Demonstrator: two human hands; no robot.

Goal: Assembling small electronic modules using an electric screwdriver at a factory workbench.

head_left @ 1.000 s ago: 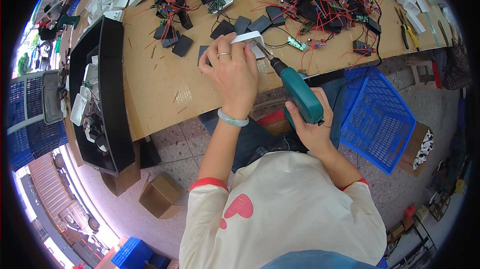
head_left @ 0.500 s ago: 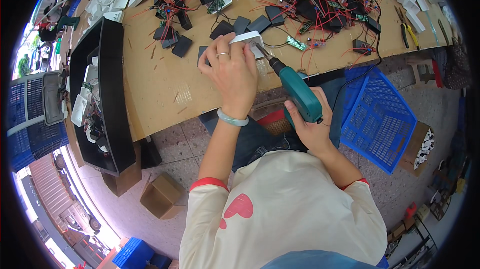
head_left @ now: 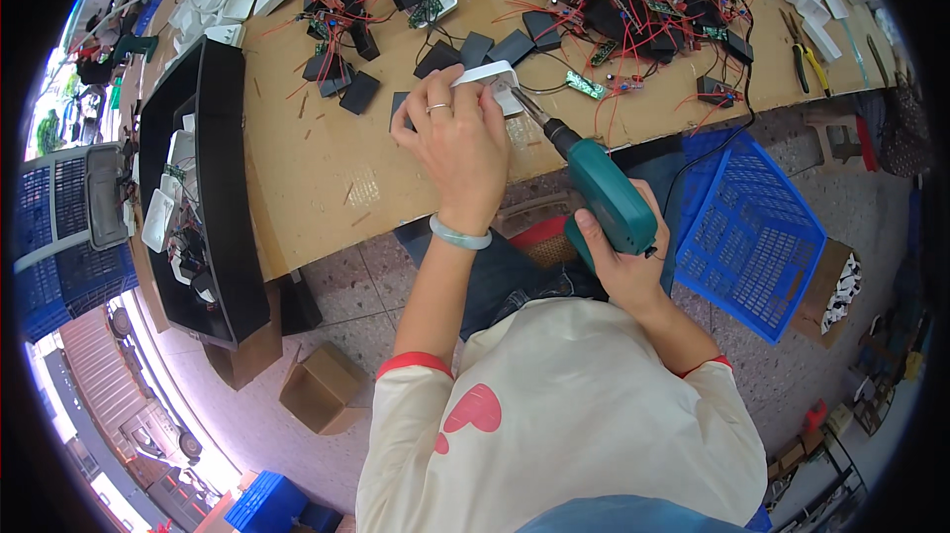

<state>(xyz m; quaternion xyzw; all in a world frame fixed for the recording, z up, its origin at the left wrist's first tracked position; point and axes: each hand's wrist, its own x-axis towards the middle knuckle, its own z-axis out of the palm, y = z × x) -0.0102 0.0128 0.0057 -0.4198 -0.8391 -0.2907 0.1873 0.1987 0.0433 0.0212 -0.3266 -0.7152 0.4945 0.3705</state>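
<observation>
My left hand (head_left: 458, 142) is closed on a small white plastic case (head_left: 492, 72) at the table's near edge, with its fingers hiding much of the case. My right hand (head_left: 634, 261) wraps round the handle of a teal electric screwdriver (head_left: 612, 194). Its metal tip points up and left at the case's right end, and I cannot tell whether it touches. Just beyond the case lie several flat black boxes (head_left: 513, 46). A green circuit board (head_left: 585, 86) rests to its right.
Black boxes, boards and red wires (head_left: 643, 13) pile up across the far table. Pliers (head_left: 813, 68) lie at the right. A black bin (head_left: 220, 187) holding white cases stands left. Beside my right arm is a blue plastic basket (head_left: 754, 226); an open carton (head_left: 322, 389) sits on the floor.
My right hand and the electric screwdriver have moved slightly right and down, drawing the tip back from the case's middle. My left hand and the case have hardly moved.
</observation>
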